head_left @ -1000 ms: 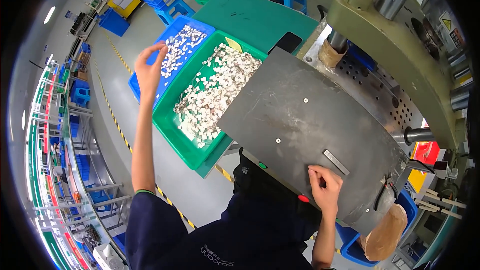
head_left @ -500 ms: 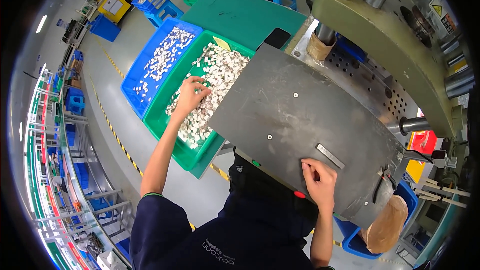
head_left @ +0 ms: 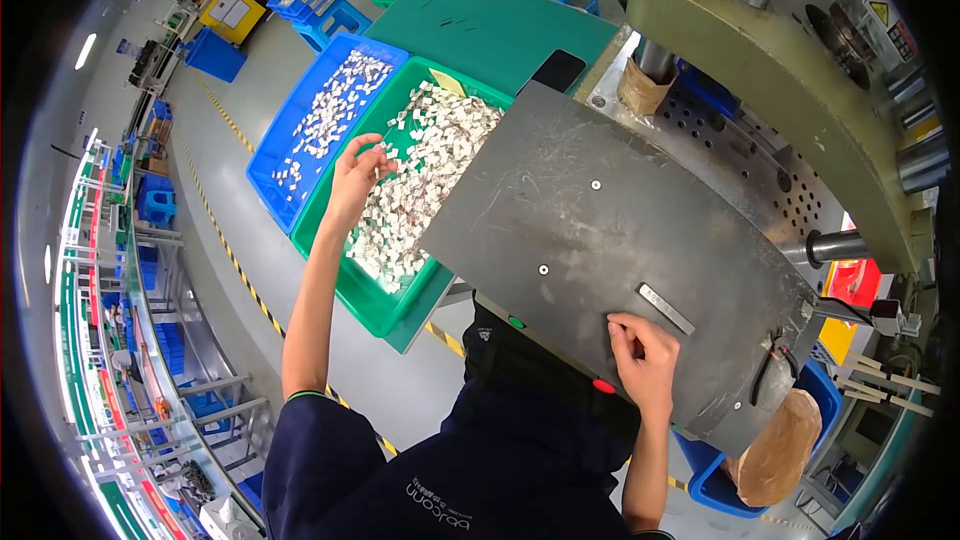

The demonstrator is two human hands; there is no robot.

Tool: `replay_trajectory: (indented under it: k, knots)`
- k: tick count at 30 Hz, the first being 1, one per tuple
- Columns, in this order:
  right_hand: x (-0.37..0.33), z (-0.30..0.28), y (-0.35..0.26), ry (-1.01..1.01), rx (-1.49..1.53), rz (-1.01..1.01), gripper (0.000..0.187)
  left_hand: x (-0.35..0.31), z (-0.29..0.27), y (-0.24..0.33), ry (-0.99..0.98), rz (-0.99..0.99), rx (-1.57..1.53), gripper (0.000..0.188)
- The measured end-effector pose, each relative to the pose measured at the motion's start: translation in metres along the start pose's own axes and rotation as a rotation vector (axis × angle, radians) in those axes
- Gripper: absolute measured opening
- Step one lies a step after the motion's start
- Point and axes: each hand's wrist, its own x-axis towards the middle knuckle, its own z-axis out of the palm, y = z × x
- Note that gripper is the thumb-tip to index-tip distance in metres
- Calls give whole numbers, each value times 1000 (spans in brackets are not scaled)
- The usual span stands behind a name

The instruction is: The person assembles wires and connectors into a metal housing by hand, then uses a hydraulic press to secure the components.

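Note:
My left hand (head_left: 356, 180) hovers over the left side of a green bin (head_left: 375, 312) heaped with small white rectangular parts (head_left: 425, 165). Its thumb and fingers are bent together, and whatever may be between the tips is too small to make out. Beside that bin lies a blue tray (head_left: 268, 155) with fewer of the same white parts spread in it. My right hand (head_left: 645, 360) rests curled on a dark plate (head_left: 500, 200), thumb against the fingers; anything inside it is hidden. Just beyond its knuckles sits a narrow metal bar (head_left: 666, 309).
A large press frame (head_left: 770, 70) stands at the right, over a perforated metal bed (head_left: 790, 175). A black phone-like slab (head_left: 556, 71) lies on the green table (head_left: 490, 15). Red (head_left: 603, 386) and green (head_left: 516, 322) buttons sit along the plate's near edge. A brown paper-wrapped bundle (head_left: 778, 450) fills a blue stool-like holder.
My left hand has drawn back from the middle of the white parts, left and slightly up toward the bin's left wall. My right hand stays curled in place on the plate.

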Motion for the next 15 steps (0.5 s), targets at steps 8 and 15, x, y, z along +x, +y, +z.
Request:
replay_trajectory:
  k: [8, 15]
  knots:
    - [1, 1, 0, -4, 3, -5, 9, 5, -6, -27, -83, -25, 210, 26]
    - [0, 2, 1, -5, -3, 17, 9, -16, 20, -22, 7, 90, 932, 38]
